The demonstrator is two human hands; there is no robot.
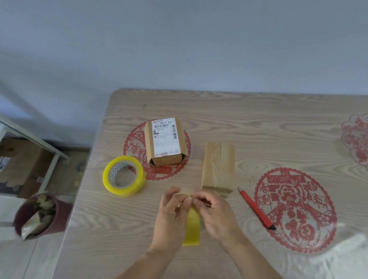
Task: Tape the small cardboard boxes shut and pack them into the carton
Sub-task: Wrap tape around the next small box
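I have both hands low and centre over the bench (267, 128). My left hand (170, 215) and right hand (214, 214) meet at the top end of a cut strip of yellow tape (192, 228); the fingers (188, 202) of both are curled in and pinching that end between fingertips and thumbs, while the rest of the strip runs down toward 6 o'clock between my wrists. I cannot tell whether the strip lies flat on the bench or hangs just above it.

At 12 o'clock from my right hand, just beyond the fingertips, sits the plain small box (219, 166), its top flaps closed with a seam down the middle and clear tape showing across it. At 11 o'clock from my hands, farther back, lies the labelled small box (164, 141), with a white shipping label on top and the near end flaps slightly agape; it rests on a red paper-cut decoration (134, 144). The yellow tape roll (124, 176) lies on its side at 10 o'clock from my hands, just in front of that box's left corner. A red utility knife (257, 208) lies at 3 o'clock from my right hand, angled, apart from everything else.

Off the bench at 9 o'clock, on the floor, stands a dark plant pot (42, 216), and beyond it a brown carton (16, 165) under a white frame.
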